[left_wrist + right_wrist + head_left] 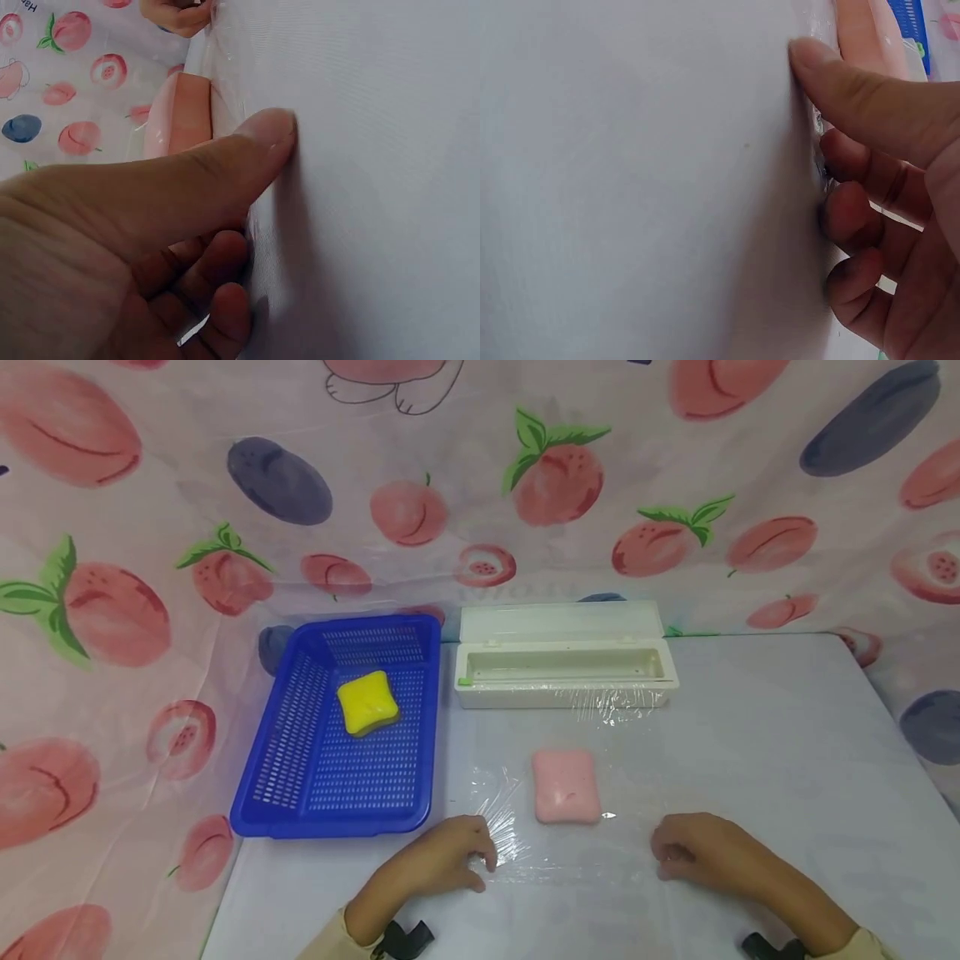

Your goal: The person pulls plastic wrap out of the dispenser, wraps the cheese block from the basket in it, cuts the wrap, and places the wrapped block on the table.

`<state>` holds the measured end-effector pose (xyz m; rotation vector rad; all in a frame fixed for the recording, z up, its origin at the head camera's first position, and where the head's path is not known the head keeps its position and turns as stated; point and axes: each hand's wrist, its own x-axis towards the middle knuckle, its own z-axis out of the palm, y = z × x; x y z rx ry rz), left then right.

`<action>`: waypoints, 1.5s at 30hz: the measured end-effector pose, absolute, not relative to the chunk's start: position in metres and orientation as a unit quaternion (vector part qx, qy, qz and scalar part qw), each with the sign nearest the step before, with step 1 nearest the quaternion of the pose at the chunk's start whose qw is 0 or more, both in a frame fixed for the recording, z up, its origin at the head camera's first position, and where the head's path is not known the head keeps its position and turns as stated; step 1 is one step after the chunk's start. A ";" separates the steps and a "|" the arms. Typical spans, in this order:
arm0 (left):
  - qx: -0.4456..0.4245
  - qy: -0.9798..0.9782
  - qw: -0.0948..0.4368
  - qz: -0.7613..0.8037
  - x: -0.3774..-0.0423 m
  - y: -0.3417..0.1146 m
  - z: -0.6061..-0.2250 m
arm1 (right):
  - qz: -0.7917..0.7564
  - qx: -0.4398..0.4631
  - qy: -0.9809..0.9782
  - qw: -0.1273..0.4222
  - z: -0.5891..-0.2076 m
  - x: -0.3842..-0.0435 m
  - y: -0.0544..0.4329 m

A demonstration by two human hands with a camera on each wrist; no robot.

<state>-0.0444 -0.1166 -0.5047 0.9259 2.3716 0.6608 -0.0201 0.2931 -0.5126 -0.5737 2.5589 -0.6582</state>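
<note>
A pink, rounded square block lies on a sheet of clear cling film spread over the white table; whether it is soap or a sponge is unclear. The film stretches forward from a long white dispenser, whose lid is raised. My left hand rests by the film's near left corner, thumb and fingers apart on the surface. Across from it, my right hand touches down near the film's right edge, fingers loosely bent, with a gap below the thumb.
To the left stands a blue perforated basket with a yellow block of similar shape inside. A fruit-print cloth hangs behind the table. A small green piece sits at the dispenser's left end.
</note>
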 end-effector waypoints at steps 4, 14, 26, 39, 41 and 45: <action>0.340 0.870 0.238 0.265 -0.045 -0.119 -0.508 | -0.235 -0.215 0.926 0.204 -0.514 -0.019 0.294; 0.298 0.859 0.257 0.327 -0.048 -0.125 -0.516 | -0.232 -0.239 0.926 0.177 -0.517 -0.020 0.295; 0.305 0.856 0.223 0.352 -0.045 -0.130 -0.517 | -0.291 -0.303 0.903 0.093 -0.522 -0.018 0.303; 0.177 0.898 0.046 0.401 -0.042 -0.101 -0.509 | -0.289 -0.192 0.933 0.100 -0.498 -0.036 0.295; 0.154 0.902 0.017 0.402 -0.045 -0.095 -0.509 | -0.284 -0.185 0.937 0.083 -0.499 -0.040 0.294; 0.121 0.912 -0.012 0.392 -0.051 -0.086 -0.512 | -0.279 -0.181 0.942 0.047 -0.502 -0.046 0.293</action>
